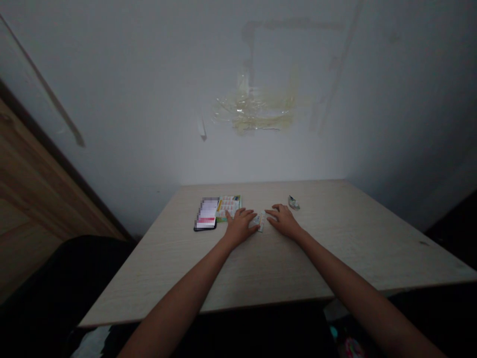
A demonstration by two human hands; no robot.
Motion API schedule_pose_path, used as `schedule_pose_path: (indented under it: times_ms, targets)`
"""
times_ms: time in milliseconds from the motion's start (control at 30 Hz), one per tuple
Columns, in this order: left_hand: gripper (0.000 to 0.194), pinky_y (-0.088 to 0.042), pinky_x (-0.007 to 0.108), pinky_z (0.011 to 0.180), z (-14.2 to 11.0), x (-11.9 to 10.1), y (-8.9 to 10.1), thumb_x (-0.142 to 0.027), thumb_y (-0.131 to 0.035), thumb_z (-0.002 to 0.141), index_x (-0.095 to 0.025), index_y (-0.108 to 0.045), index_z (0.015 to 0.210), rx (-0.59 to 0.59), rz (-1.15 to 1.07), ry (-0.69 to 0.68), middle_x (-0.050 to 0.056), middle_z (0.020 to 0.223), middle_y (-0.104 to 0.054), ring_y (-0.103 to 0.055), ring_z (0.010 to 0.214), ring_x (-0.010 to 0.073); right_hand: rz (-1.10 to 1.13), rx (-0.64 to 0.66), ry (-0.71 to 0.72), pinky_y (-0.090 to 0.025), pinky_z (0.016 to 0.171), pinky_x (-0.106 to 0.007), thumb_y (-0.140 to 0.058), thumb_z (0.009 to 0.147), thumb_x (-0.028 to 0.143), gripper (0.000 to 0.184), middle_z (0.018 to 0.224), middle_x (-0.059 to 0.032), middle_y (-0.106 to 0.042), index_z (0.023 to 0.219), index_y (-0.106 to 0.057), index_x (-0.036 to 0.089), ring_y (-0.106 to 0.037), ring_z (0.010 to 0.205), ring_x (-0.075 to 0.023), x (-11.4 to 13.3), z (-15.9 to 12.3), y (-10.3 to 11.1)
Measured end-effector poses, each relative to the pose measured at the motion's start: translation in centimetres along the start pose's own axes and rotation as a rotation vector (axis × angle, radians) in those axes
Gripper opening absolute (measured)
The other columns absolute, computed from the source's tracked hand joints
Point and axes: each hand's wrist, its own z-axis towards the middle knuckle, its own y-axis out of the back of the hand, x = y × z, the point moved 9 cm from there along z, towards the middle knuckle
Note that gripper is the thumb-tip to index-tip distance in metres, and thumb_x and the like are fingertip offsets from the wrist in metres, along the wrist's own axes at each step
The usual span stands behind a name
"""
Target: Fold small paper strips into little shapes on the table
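Note:
Both my hands lie flat on a pale wooden table (335,248), fingers spread. My left hand (238,226) and my right hand (283,220) press on a small pale slip of paper (260,220) lying between them; fingertips of each hand touch its ends. Just left of my left hand lies a green and yellow printed card (228,206), and beside it a dark phone (206,215) with a lit screen. Neither hand lifts anything.
A small crumpled silvery wrapper (294,202) sits beyond my right hand. A white wall (149,99) with old tape residue (257,112) rises behind the table. A wooden panel (26,199) stands at the left; dark floor lies below the table's near edge.

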Motion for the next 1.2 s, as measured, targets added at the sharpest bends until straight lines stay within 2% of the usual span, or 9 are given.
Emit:
schedule_pose_path:
  times_ms: [167, 400, 567, 700, 867, 967, 1067, 1200]
  targets:
    - [0.038, 0.000, 0.081, 0.106, 0.0, 0.1, 0.2, -0.049, -0.062, 0.087, -0.035, -0.063, 0.121, 0.007, 0.021, 0.028, 0.004, 0.145, -0.052, -0.035, 0.138, 0.0335, 0.094, -0.028, 0.021, -0.039, 0.105, -0.043, -0.061, 0.089, 0.033, 0.041, 0.124, -0.0121, -0.055, 0.129, -0.064, 0.026, -0.049, 0.118, -0.0261, -0.1, -0.1, 0.3]
    - [0.039, -0.006, 0.080, 0.107, 0.0, 0.3, 0.3, -0.043, -0.066, 0.084, -0.032, -0.061, 0.122, -0.040, -0.049, 0.056, 0.005, 0.139, -0.057, -0.040, 0.135, 0.0320, 0.290, -0.113, 0.013, -0.040, 0.105, -0.044, -0.066, 0.085, 0.035, 0.042, 0.117, -0.0117, -0.060, 0.126, -0.066, 0.024, -0.054, 0.113, -0.0262, -0.7, 0.0, 0.8]
    - [0.041, -0.007, 0.077, 0.109, -0.1, -0.1, 0.6, -0.040, -0.067, 0.083, -0.031, -0.058, 0.122, -0.083, -0.120, 0.067, 0.006, 0.134, -0.059, -0.042, 0.134, 0.0311, 0.460, -0.144, -0.008, -0.043, 0.101, -0.044, -0.067, 0.083, 0.044, 0.031, 0.109, -0.0109, -0.066, 0.103, -0.077, 0.023, -0.059, 0.107, -0.0268, -1.0, 0.1, 0.3]
    - [0.040, -0.004, 0.075, 0.111, -0.2, -0.5, 0.7, -0.038, -0.067, 0.083, -0.030, -0.058, 0.122, -0.094, -0.154, 0.061, 0.006, 0.132, -0.060, -0.042, 0.134, 0.0305, 0.553, -0.148, -0.003, -0.045, 0.098, -0.042, -0.068, 0.081, 0.041, 0.021, 0.102, -0.0088, -0.069, 0.086, -0.078, 0.023, -0.062, 0.101, -0.0246, -0.6, 0.1, 0.4]
    - [0.045, -0.005, 0.073, 0.113, -0.4, -1.1, 1.2, -0.036, -0.067, 0.085, -0.031, -0.055, 0.128, -0.138, -0.201, 0.032, 0.006, 0.134, -0.059, -0.044, 0.132, 0.0291, 0.634, -0.196, -0.045, -0.047, 0.092, -0.039, -0.067, 0.079, 0.039, 0.020, 0.094, -0.0084, -0.071, 0.074, -0.075, 0.021, -0.064, 0.094, -0.0231, -0.8, 0.0, 1.1]
    - [0.033, -0.004, 0.070, 0.114, -0.6, -1.7, 1.6, -0.034, -0.066, 0.086, -0.032, -0.062, 0.119, -0.178, -0.217, -0.004, 0.005, 0.133, -0.061, -0.046, 0.131, 0.0278, 0.651, -0.222, -0.076, -0.048, 0.090, -0.039, -0.067, 0.078, 0.041, 0.022, 0.088, -0.0072, -0.071, 0.070, -0.072, 0.021, -0.065, 0.090, -0.0232, -0.9, 0.0, 1.3]
    - [0.021, -0.002, 0.069, 0.115, -0.6, -2.1, 1.5, -0.034, -0.065, 0.087, -0.033, -0.068, 0.108, -0.186, -0.231, -0.039, 0.002, 0.132, -0.062, -0.048, 0.130, 0.0270, 0.679, -0.204, -0.085, -0.049, 0.089, -0.039, -0.066, 0.078, 0.042, 0.025, 0.085, -0.0063, -0.072, 0.068, -0.071, 0.020, -0.066, 0.087, -0.0238, -0.6, 0.0, 1.3]
    - [0.022, -0.001, 0.072, 0.112, -0.4, -1.8, 0.7, -0.034, -0.065, 0.087, -0.035, -0.068, 0.110, -0.143, -0.294, -0.019, 0.001, 0.132, -0.064, -0.046, 0.133, 0.0270, 0.752, -0.119, -0.096, -0.051, 0.085, -0.038, -0.064, 0.080, 0.047, 0.029, 0.083, -0.0053, -0.074, 0.076, -0.073, 0.020, -0.068, 0.084, -0.0234, 0.3, 0.0, 1.1]
